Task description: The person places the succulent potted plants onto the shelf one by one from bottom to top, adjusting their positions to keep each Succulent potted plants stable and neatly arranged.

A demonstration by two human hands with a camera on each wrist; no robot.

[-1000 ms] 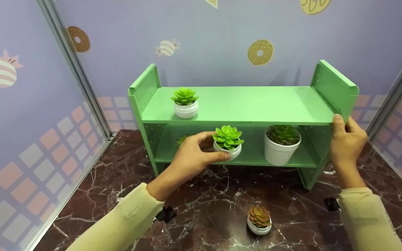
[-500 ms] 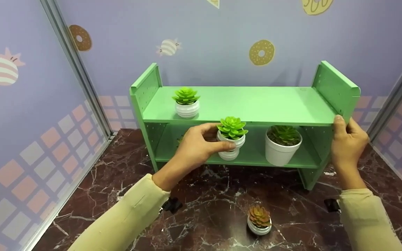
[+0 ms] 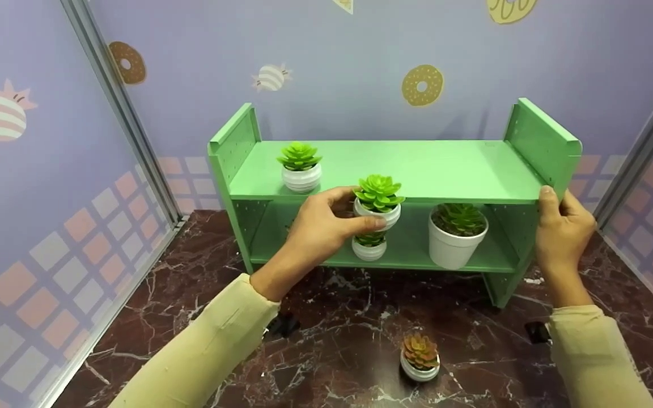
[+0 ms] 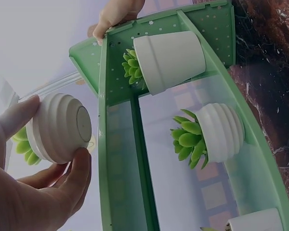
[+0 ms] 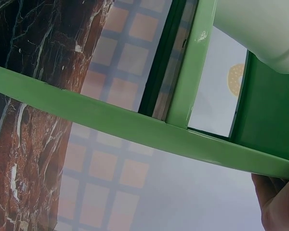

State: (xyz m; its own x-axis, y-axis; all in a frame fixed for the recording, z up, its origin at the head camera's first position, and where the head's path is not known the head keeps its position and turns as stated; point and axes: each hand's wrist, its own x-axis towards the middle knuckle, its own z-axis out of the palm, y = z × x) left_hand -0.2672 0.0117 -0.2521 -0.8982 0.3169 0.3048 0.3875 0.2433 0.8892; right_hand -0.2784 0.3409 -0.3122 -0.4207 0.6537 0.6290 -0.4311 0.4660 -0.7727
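My left hand (image 3: 326, 224) grips a small green succulent in a ribbed white pot (image 3: 377, 207), fingers and thumb around the pot. It is held upright in front of the upper board of a green two-tier shelf (image 3: 440, 170). In the left wrist view, the pot's round base (image 4: 84, 123) shows, apart from the shelf. My right hand (image 3: 565, 229) holds the front edge of the shelf's right side panel, thumb on the inner face. Behind the held pot, another small potted succulent (image 4: 220, 132) stands on the lower board, partly hidden in the head view.
Another small succulent (image 3: 301, 170) stands at the upper board's left. A larger white pot (image 3: 454, 243) with a green plant is at the lower board's right. An orange-brown succulent (image 3: 420, 357) sits on the dark marbled table (image 3: 332, 351) in front. Patterned walls enclose the back and sides.
My left hand has raised the held succulent from the lower board's height to the upper board's front edge, uncovering the one behind. My right hand has stayed on the side panel.
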